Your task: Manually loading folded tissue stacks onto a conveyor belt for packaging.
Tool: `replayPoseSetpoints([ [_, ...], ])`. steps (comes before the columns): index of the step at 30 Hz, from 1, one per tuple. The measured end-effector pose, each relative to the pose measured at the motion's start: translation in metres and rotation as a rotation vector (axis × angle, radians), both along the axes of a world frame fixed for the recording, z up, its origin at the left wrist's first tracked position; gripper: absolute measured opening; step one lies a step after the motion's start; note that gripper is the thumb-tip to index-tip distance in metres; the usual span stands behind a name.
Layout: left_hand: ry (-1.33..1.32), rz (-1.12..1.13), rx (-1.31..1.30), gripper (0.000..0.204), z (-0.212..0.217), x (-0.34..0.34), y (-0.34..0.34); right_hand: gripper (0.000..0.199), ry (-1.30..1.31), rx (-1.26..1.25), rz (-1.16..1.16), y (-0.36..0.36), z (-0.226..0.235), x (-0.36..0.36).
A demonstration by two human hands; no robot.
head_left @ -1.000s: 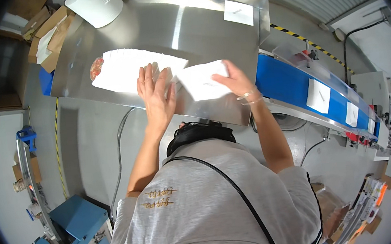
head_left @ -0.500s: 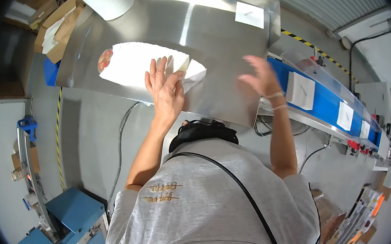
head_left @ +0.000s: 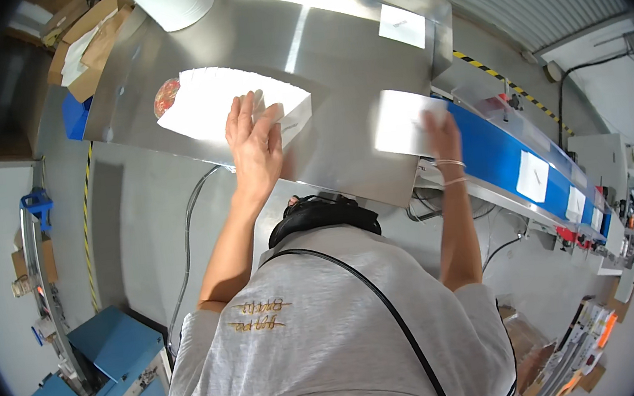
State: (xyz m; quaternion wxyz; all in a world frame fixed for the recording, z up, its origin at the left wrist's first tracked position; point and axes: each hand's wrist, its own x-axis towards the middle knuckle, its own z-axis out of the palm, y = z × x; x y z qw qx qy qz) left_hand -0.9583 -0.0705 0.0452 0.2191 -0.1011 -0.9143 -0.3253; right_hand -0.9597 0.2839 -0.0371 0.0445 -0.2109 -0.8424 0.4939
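Observation:
A long row of white flat packets [head_left: 214, 100], pressed close together, lies on the steel table [head_left: 342, 71]. My left hand [head_left: 254, 139] rests with stretched fingers on the right end of this row. A round red object with a clear, shiny look [head_left: 167, 98] sits against the row's far left end; its kind is unclear. Over the table's right side is a single white flat packet [head_left: 402, 123]. My right hand [head_left: 443, 134] has hold of its right edge, with the fingers blurred by motion.
To the right, a blue conveyor belt [head_left: 497, 144] carries several white packets [head_left: 533, 176] toward the table. Another packet [head_left: 402, 27] lies at the table's back right corner. A white bucket [head_left: 177, 4] and an open cardboard box [head_left: 89, 56] stand at the back left.
My right hand, empty before, now holds a packet from the belt at the table's edge. The row's loose right end has been pressed together. Packets on the belt have come nearer.

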Motion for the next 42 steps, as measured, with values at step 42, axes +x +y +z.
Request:
replayPoseSetpoints([
  [42, -0.031, -0.04, -0.111, 0.029, 0.008, -0.005, -0.009, 0.054, 0.212, 0.039, 0.939, -0.145, 0.071, -0.057],
])
